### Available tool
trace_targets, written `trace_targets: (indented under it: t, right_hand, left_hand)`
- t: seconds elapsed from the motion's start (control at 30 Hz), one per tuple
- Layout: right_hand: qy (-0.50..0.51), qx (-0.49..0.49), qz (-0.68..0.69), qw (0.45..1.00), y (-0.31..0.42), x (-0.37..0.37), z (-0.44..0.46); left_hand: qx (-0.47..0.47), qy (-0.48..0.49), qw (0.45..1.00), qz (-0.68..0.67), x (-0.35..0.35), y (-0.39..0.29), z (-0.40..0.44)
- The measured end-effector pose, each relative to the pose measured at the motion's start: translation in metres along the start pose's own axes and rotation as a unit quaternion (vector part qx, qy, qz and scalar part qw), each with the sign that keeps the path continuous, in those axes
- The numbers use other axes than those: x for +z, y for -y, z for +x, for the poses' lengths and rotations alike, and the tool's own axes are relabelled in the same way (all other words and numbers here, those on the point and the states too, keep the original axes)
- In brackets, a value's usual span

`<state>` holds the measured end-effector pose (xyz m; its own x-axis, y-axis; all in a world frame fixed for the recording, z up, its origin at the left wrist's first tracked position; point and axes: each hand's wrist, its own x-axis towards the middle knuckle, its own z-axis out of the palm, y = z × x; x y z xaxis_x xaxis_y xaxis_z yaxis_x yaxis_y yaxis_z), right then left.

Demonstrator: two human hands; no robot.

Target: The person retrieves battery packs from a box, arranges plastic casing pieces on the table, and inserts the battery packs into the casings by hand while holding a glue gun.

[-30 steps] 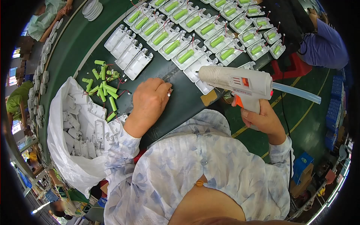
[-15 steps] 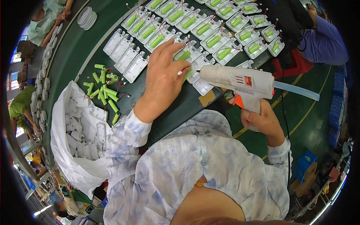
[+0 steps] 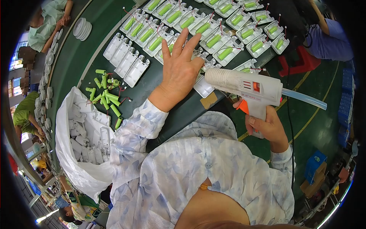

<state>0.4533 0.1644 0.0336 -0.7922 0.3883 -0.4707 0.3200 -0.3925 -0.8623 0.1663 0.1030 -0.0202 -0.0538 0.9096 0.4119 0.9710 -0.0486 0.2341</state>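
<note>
My right hand (image 3: pixel 265 124) is wrapped round the handle of a white glue gun (image 3: pixel 244 84), whose nozzle points left and whose clear glue stick sticks out at the back. My left hand (image 3: pixel 179 65) is over the white casings beside the nozzle, its fingers spread; what lies under its fingertips is hidden. Rows of white casings (image 3: pixel 225 53) hold green cells with thin wires. Left of my left hand stand several casings without cells (image 3: pixel 136 71). Loose green cells (image 3: pixel 115 110) lie in a pile on the dark table (image 3: pixel 173 121).
A white bag (image 3: pixel 68 152) of white parts sits at the left. White round parts (image 3: pixel 82 29) are stacked at the back left. A red stool (image 3: pixel 299 63) stands at the right, near a person in purple (image 3: pixel 331 42). A black cable hangs beside the glue gun.
My left hand has moved from near the loose cells up and right to the casings, and its fingers have spread. A casing with a cell now shows behind the glue gun.
</note>
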Motion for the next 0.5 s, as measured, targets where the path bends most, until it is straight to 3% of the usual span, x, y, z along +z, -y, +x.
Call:
trace_targets:
  t: [0.17,0.27,0.5]
  right_hand:
    - [-0.034,-0.067,0.049,0.996,-0.006,0.008,0.002]
    - [-0.056,-0.062,0.059,0.995,-0.004,0.011,0.007]
    - [-0.03,-0.071,0.073,0.994,-0.01,0.01,0.02]
  left_hand:
    - [-0.037,-0.037,0.998,-0.016,-0.031,-0.009,0.005]
    - [-0.016,-0.098,0.995,-0.012,-0.065,-0.005,0.006]
    - [-0.014,-0.104,0.994,0.04,-0.102,-0.007,0.004]
